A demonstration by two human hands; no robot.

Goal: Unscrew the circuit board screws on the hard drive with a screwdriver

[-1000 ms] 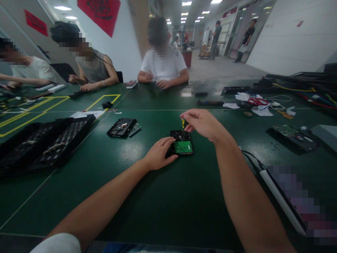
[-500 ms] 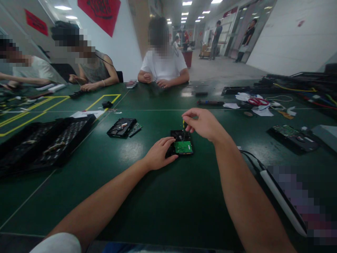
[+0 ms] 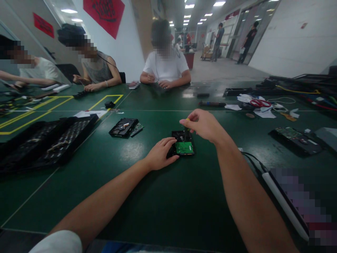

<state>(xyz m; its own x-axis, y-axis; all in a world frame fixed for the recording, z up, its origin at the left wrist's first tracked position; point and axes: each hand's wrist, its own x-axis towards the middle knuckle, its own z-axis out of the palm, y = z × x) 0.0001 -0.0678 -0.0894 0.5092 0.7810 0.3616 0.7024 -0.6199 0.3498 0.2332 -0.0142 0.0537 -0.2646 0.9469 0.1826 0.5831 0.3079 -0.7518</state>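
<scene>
A black hard drive (image 3: 181,137) with a green circuit board (image 3: 184,148) facing up lies on the green table (image 3: 163,200) in front of me. My left hand (image 3: 160,153) rests on the drive's left edge, fingers curled against it. My right hand (image 3: 204,124) hovers just above the drive's far end, fingers pinched on a small screwdriver with a yellow handle (image 3: 187,120) that points down at the drive.
A second opened drive (image 3: 123,127) lies to the left, beside black trays (image 3: 44,142). Another drive (image 3: 296,138) sits at right, with red scissors (image 3: 259,102), papers and cables behind. Three people sit across the table; a black-and-white object (image 3: 279,191) lies by my right forearm.
My right hand has sunk slightly toward the drive and its fingers have turned around the screwdriver, so less yellow handle shows. My left hand stays put. The view shifted a little.
</scene>
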